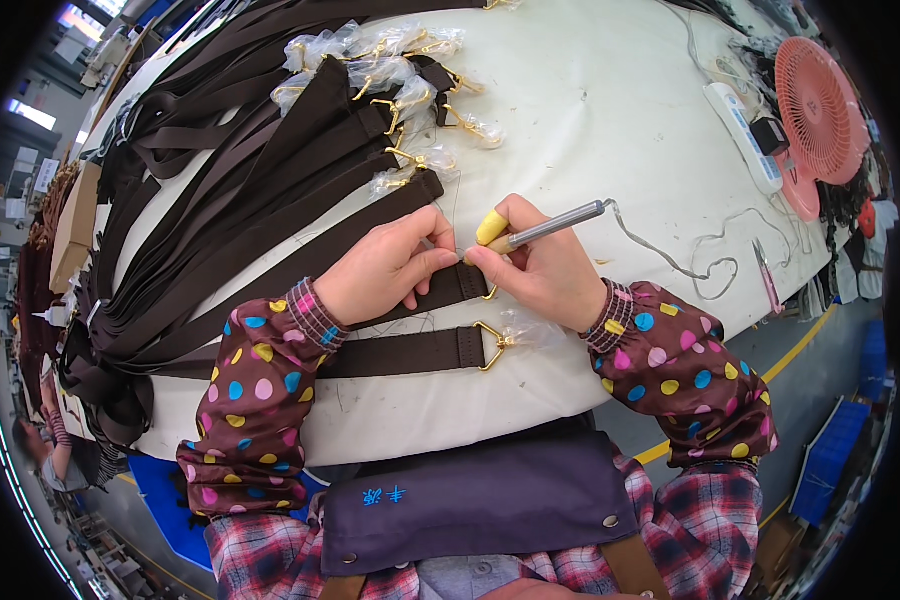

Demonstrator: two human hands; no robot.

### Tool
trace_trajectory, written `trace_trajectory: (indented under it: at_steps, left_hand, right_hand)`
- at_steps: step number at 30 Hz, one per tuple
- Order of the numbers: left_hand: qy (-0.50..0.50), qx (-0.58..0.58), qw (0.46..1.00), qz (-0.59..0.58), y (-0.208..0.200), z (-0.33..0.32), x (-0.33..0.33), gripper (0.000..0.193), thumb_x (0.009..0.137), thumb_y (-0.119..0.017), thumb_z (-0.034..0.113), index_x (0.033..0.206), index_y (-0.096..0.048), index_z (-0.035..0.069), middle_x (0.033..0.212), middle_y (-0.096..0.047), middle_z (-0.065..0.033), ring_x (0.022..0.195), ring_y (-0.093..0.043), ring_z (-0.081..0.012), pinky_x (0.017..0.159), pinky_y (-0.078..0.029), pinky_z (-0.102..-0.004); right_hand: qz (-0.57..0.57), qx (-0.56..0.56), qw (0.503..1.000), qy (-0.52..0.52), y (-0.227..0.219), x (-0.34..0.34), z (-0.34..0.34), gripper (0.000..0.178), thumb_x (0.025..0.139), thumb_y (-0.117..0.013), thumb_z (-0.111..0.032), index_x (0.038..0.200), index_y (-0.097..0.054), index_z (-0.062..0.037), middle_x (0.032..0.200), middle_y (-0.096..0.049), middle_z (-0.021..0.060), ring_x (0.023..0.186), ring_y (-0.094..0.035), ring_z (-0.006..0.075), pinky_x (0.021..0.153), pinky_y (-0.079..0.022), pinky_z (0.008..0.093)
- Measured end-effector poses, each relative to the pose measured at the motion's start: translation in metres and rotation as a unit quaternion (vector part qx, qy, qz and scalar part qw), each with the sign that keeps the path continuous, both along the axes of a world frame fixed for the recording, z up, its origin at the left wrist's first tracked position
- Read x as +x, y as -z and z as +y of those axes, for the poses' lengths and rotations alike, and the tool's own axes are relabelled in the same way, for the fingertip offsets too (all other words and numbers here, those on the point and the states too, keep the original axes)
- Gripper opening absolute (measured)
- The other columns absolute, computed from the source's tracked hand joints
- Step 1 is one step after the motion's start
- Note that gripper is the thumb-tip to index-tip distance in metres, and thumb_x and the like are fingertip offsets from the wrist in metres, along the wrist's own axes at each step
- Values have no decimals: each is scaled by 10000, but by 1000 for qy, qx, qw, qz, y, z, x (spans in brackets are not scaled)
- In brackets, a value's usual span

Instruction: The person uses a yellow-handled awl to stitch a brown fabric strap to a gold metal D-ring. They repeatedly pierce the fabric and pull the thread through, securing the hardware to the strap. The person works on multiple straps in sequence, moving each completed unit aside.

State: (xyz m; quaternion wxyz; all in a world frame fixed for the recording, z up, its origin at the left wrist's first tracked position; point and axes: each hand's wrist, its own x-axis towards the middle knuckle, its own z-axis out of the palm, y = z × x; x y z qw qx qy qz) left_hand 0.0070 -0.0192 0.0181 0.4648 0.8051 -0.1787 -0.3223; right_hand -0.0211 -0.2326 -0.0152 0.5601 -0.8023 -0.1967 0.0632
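My right hand (550, 270) grips a corded pen-shaped tool (560, 222), grey with a tan front part. A yellow cover (491, 227) sits on one of its fingers. Close beside it, the thumb and fingers of my left hand (395, 262) are pinched together; what they hold is too small to make out. Both hands meet over the end of a dark brown strap (468, 284), whose gold hook is mostly hidden by my right hand. Nearer to me lies another brown strap (400, 355) with a gold ring hook (492, 345) and clear plastic wrap.
Many brown straps (240, 190) with plastic-wrapped gold hooks (400, 100) fan across the white table (570, 130). At the right stand a pink fan (818, 110) and a white power strip (742, 135). Pink-handled snips (767, 275) lie near the table's right edge.
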Motion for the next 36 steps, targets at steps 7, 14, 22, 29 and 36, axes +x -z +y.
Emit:
trace_trajectory:
  at_steps: [7,14,22,29,36]
  left_hand:
    - [-2,0,1000,-1,2,0,0,106,977,-554,134,981,-490,50,746,-552,-22,616,-554,-76,492,-486,-231]
    - [-9,-17,1000,-2,3,0,0,111,976,-558,134,989,-488,49,753,-541,-16,605,-541,-64,484,-480,-221]
    - [25,22,984,-177,6,-4,-2,122,930,-615,82,990,-537,11,798,-544,-9,524,-499,-57,427,-444,-223]
    - [-17,29,998,-57,0,-6,-1,107,948,-607,119,967,-559,25,689,-522,24,545,-475,-27,430,-420,-200]
    - [-19,22,998,-53,2,-6,-1,107,963,-594,138,967,-561,36,676,-514,40,552,-455,-15,438,-408,-190]
  right_hand:
    - [-19,21,999,15,8,1,2,249,890,-683,-178,903,-478,-36,695,-566,42,557,-503,107,497,-397,257]
    - [-24,14,999,23,6,1,2,270,876,-691,-209,893,-480,-41,668,-579,60,533,-517,146,491,-400,287]
    - [19,45,998,38,-3,-1,0,181,909,-646,-90,913,-474,-32,743,-542,-12,637,-468,16,539,-380,198]
    - [33,42,998,38,-2,-1,0,182,910,-646,-107,904,-481,-31,738,-539,-14,625,-460,14,531,-375,193]
    - [16,29,999,33,-3,-1,1,185,907,-648,-98,913,-478,-24,744,-540,-6,618,-469,18,525,-388,196]
